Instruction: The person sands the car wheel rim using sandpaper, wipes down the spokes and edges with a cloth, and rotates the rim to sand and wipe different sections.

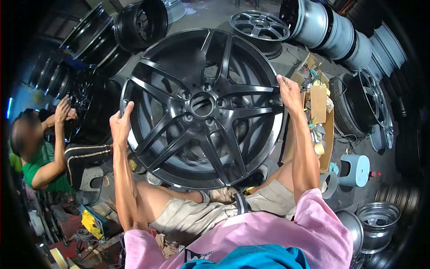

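**Large black wheel (217, 115) held by its rim in a crowded workshop**

The wheel is gripped at opposite edges, above the lap of a person in a pink shirt (268, 228) and tan shorts (186, 215). The left hand (121, 125) grasps the left side of the rim, thumb pointing up along the edge; the right hand (290, 93) grasps the right side a little higher. The fingers curled behind the rim are mostly hidden. The broad face of the wheel blocks much of the floor beneath it.

Just beside the right forearm stands a cardboard box (329, 141) heaped with odds and ends, crowding that side. Beyond it are a tyre (345, 105) and a light blue stool (357, 170). A spoked wheel (259, 27) lies past the far edge, near a row of silver rims (313, 22); a shiny rim (378, 219) sits at lower right. Dark rims (141, 27) stand at upper left.

On the left, close by, a second person in a green shirt (47, 163) has both hands (65, 111) up at another dark wheel (87, 96). Below them, a bright yellow item (92, 223) lies among clutter.
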The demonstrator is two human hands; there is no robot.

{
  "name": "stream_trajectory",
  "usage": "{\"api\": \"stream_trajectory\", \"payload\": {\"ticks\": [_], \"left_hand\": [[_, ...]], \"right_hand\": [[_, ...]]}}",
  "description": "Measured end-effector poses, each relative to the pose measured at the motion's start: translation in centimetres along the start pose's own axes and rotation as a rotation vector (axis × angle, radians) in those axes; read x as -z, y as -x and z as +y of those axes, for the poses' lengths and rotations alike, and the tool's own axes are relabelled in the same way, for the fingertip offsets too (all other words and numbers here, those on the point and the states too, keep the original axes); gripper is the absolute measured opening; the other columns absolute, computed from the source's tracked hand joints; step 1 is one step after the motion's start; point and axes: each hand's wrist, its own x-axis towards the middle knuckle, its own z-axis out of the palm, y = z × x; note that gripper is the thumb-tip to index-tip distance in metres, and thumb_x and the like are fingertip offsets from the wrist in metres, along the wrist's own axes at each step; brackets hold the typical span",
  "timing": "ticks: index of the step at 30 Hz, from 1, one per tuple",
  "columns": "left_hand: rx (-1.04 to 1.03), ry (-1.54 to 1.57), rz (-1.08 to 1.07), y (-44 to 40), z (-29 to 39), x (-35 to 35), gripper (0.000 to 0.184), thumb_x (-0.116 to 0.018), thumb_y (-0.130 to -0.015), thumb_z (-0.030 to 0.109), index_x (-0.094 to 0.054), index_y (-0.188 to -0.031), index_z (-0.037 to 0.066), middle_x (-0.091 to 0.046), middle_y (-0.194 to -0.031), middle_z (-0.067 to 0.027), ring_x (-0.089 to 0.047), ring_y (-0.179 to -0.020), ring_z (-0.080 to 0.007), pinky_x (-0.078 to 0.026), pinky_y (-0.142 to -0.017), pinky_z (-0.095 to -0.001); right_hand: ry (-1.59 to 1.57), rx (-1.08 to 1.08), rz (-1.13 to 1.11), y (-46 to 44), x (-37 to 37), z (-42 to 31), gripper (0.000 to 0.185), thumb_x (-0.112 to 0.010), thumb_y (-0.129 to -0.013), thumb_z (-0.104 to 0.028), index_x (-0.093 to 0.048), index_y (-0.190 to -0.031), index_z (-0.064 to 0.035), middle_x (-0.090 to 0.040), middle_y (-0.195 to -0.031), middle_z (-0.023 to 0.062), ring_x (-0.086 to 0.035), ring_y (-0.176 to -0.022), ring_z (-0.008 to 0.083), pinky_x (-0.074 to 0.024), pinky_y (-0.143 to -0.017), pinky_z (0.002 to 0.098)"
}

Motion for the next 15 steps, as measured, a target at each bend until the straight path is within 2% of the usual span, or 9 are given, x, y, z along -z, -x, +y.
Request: {"api": "stream_trajectory", "payload": {"ticks": [3, 4, 7, 8, 9, 10, 13, 14, 15], "left_hand": [[-0.071, 0.016, 0.081, 1.1, 0.8, 1.3, 0.059, -0.081, -0.096, 0.047, -0.055, -0.062, 0.007, -0.044, -0.059, 0.0072, -0.037, -0.059, -0.0058, -0.026, -0.054, -0.0324], [-0.103, 0.009, 0.057, 2.2, 1.6, 1.6, 0.057, -0.08, -0.097, 0.045, -0.059, -0.063, 0.005, -0.047, -0.06, 0.0072, -0.039, -0.059, -0.0055, -0.028, -0.053, -0.032], [-0.266, 0.009, -0.042, 5.0, 2.9, 0.7, 0.049, -0.079, -0.099, 0.037, -0.069, -0.073, -0.004, -0.054, -0.06, 0.0035, -0.045, -0.061, -0.0058, -0.038, -0.055, -0.0322], [-0.307, -0.055, -0.087, 5.2, 2.8, 0.1, 0.047, -0.079, -0.099, 0.034, -0.071, -0.081, -0.008, -0.058, -0.06, -0.0008, -0.048, -0.063, -0.0068, -0.043, -0.057, -0.0341], [-0.328, -0.055, -0.1, 6.8, 5.5, -0.7, 0.049, -0.081, -0.096, 0.034, -0.067, -0.079, -0.009, -0.055, -0.058, -0.0109, -0.045, -0.061, -0.0093, -0.042, -0.055, -0.037], [-0.409, -0.126, -0.094, 7.1, 6.5, -1.3, 0.051, -0.082, -0.095, 0.035, -0.066, -0.077, -0.009, -0.052, -0.058, -0.0154, -0.043, -0.059, -0.0122, -0.042, -0.055, -0.0386], [-0.472, -0.139, -0.1, 9.6, 8.9, -2.2, 0.056, -0.084, -0.091, 0.038, -0.061, -0.07, -0.01, -0.043, -0.057, -0.0244, -0.037, -0.051, -0.022, -0.04, -0.053, -0.043], [-0.536, -0.191, -0.095, 10.9, 9.7, -1.8, 0.058, -0.084, -0.09, 0.036, -0.057, -0.066, -0.009, -0.041, -0.055, -0.0219, -0.035, -0.05, -0.0233, -0.039, -0.052, -0.0437], [-0.544, -0.125, -0.122, 12.3, 10.4, -1.8, 0.056, -0.083, -0.091, 0.033, -0.054, -0.064, -0.007, -0.04, -0.055, -0.0187, -0.033, -0.053, -0.0194, -0.038, -0.051, -0.0415]], "right_hand": [[-0.122, 0.04, -0.037, 0.5, -1.3, 2.1, 0.056, -0.057, -0.109, -0.048, -0.064, -0.094, 0.0053, -0.059, -0.079, 0.0039, -0.05, -0.083, 0.0137, -0.0463, -0.078, 0.0365], [-0.141, 0.116, -0.009, 1.2, -2.2, 3.4, 0.055, -0.054, -0.109, -0.049, -0.054, -0.087, 0.0018, -0.048, -0.071, 0.0097, -0.044, -0.074, 0.0175, -0.0427, -0.069, 0.041], [-0.277, -0.104, -0.184, 3.2, -5.3, 10.6, 0.057, -0.053, -0.11, -0.052, -0.067, -0.099, 0.0022, -0.063, -0.077, 0.0099, -0.059, -0.078, 0.0178, -0.0487, -0.07, 0.0419], [-0.268, -0.113, -0.192, 4.0, -5.6, 12.3, 0.057, -0.053, -0.11, -0.052, -0.067, -0.099, 0.0022, -0.063, -0.077, 0.0099, -0.059, -0.078, 0.0178, -0.0487, -0.07, 0.0419], [-0.333, -0.183, -0.224, 4.6, -5.5, 13.8, 0.056, -0.052, -0.11, -0.054, -0.063, -0.125, -0.0007, -0.067, -0.103, 0.0109, -0.064, -0.097, 0.0212, -0.054, -0.084, 0.0457], [-0.397, -0.251, -0.259, 4.9, -5.4, 15.1, 0.066, -0.052, -0.111, -0.055, -0.06, -0.15, -0.0036, -0.072, -0.129, 0.0119, -0.068, -0.117, 0.0247, -0.0594, -0.098, 0.0494], [-0.234, -0.216, -0.281, 4.6, -4.7, 19.9, 0.063, -0.052, -0.111, -0.052, -0.06, -0.151, -0.0042, -0.07, -0.137, 0.0147, -0.069, -0.121, 0.0271, -0.061, -0.099, 0.0475], [0.099, -0.122, -0.254, 4.0, -4.7, 22.6, 0.055, -0.055, -0.111, -0.047, -0.067, -0.141, -0.0021, -0.072, -0.131, 0.0156, -0.073, -0.112, 0.0282, -0.0648, -0.091, 0.0461], [0.104, -0.121, -0.252, 4.4, -4.0, 21.8, 0.055, -0.055, -0.111, -0.047, -0.067, -0.141, -0.0021, -0.072, -0.131, 0.0156, -0.073, -0.112, 0.0282, -0.0648, -0.091, 0.0461]]}}
